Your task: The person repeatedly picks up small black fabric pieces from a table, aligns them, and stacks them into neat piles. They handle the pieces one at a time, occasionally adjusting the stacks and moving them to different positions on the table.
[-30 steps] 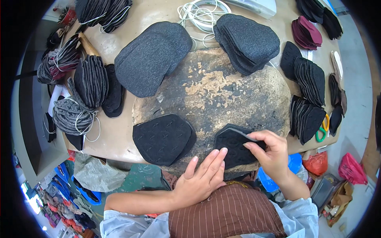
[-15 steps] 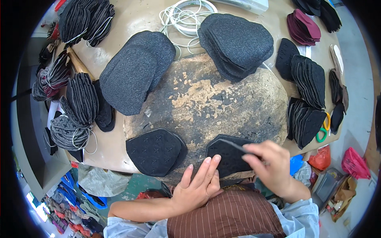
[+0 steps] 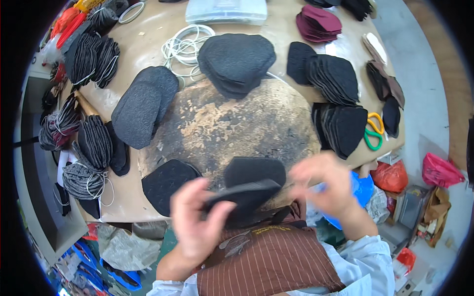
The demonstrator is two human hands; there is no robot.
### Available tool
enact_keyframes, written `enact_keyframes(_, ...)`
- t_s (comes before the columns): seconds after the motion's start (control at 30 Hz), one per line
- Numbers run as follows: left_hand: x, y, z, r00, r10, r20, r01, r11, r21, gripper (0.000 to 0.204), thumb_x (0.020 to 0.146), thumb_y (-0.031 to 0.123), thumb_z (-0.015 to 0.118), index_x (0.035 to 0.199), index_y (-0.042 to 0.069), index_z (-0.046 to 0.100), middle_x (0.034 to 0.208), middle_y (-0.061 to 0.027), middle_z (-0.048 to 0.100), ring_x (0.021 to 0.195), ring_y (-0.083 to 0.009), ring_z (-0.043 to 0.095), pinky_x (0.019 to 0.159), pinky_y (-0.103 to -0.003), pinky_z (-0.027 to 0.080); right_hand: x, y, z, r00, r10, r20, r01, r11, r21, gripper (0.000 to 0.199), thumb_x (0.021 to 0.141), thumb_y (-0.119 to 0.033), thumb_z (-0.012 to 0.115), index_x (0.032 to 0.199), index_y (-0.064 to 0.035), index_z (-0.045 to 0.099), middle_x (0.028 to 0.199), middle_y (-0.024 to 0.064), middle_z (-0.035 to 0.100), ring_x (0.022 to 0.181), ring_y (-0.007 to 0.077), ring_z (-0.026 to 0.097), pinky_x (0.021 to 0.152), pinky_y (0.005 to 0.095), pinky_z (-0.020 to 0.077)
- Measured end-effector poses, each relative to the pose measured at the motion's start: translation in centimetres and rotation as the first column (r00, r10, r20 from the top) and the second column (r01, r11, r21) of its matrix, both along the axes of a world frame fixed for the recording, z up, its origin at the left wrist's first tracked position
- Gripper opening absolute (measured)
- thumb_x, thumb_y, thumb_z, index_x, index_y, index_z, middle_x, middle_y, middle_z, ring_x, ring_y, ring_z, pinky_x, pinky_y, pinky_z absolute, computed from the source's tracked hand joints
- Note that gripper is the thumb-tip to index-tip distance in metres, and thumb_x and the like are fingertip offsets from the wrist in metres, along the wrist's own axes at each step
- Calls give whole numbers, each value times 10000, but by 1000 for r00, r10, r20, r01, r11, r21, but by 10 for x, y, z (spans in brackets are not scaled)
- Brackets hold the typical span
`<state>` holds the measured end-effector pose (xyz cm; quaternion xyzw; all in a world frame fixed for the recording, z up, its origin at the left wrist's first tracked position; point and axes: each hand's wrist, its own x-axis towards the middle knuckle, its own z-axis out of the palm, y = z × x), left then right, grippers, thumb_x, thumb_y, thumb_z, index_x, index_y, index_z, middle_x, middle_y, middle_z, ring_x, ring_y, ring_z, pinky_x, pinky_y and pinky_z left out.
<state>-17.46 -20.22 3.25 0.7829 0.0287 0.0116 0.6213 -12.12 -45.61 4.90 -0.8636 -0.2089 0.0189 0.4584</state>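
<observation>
My left hand [image 3: 197,222] is closed on the near left edge of a black fabric piece [image 3: 249,195], which is lifted and tilted up, its layers showing along the edge. Behind it lies another black fabric piece [image 3: 254,170], flat on the worn round board [image 3: 232,121]. Just right of these pieces hovers my right hand [image 3: 323,180], its fingers smeared by motion, so whether it holds anything is unclear. To the left, partly behind my left hand, a small stack of black patterned pieces [image 3: 168,185] rests at the board's near edge.
Dark grey fabric stacks lie at the board's far left [image 3: 138,108] and far side [image 3: 237,61]. Beyond are a looped white cord [image 3: 185,49] and a clear plastic box [image 3: 227,11]. Black bundles [image 3: 340,126] and scissors [image 3: 374,130] with yellow and green handles lie right.
My left hand has gone from lying flat beside the black piece to gripping and lifting it. My right hand, which was pinching a thin grey edge, has moved off to the right. The view has shifted.
</observation>
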Motion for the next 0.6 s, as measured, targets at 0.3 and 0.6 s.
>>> enact_keyframes(0.3, 5, 39, -2, 956, -3, 293, -217, 664, 715, 553, 757, 19, 698, 1270, 26, 491, 1399, -245, 383, 1294, -398, 382, 1072, -463, 305, 34, -94, 5, 913, -296, 280, 405, 735, -544, 530, 762, -88, 715, 1251, -14, 527, 1230, 178, 547, 1119, 351, 534, 959, 391, 418)
enact_keyframes(0.6, -73, -5, -39, 939, -342, 37, 171, 556, 813, 541, 719, 398, 763, 1217, 248, 615, 1416, -338, 183, 1315, -451, 188, 1045, -553, 189, 10, -71, 63, 936, -352, 18, 328, 849, -415, 238, 753, 22, 688, 979, 12, 612, 847, 82, 608, 804, 160, 608, 726, 262, 466)
